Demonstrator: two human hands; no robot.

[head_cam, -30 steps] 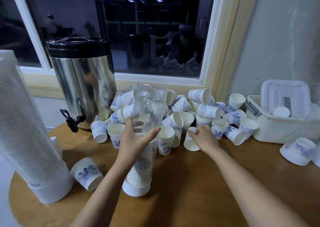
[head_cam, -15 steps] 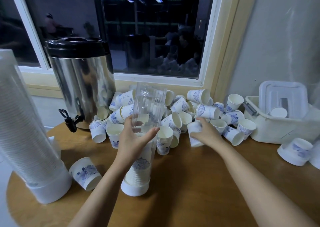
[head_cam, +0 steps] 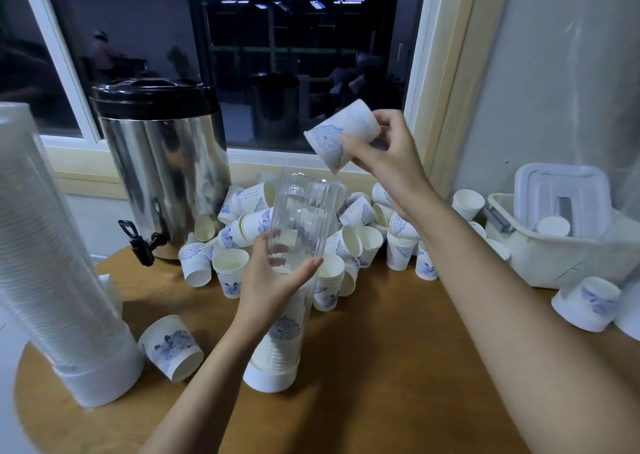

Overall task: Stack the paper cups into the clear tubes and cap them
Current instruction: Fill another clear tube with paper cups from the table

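My left hand (head_cam: 273, 280) gripped the clear tube (head_cam: 301, 211); my right hand (head_cam: 388, 152) pinched a seemingly tilted paper cup (head_cam: 341, 134) above it, needing alignment, then release.

A single wide-angle view looks out from the person's head, forward and steeply down. The wooden counter (head_cam: 398, 367) fills the lower half of the frame. Both forearms enter from the bottom edge and run away from the lens. The left hand (head_cam: 273, 280) grips the clear tube (head_cam: 301, 218) at frame centre, and the right hand (head_cam: 384, 148) holds a paper cup (head_cam: 341, 131) higher, right of centre. The camera faces a dark window (head_cam: 277, 55) across the upper frame, with a wall (head_cam: 554, 89) at upper right. It sits close: a ribbed white stack (head_cam: 52, 245) looms large at the left edge.
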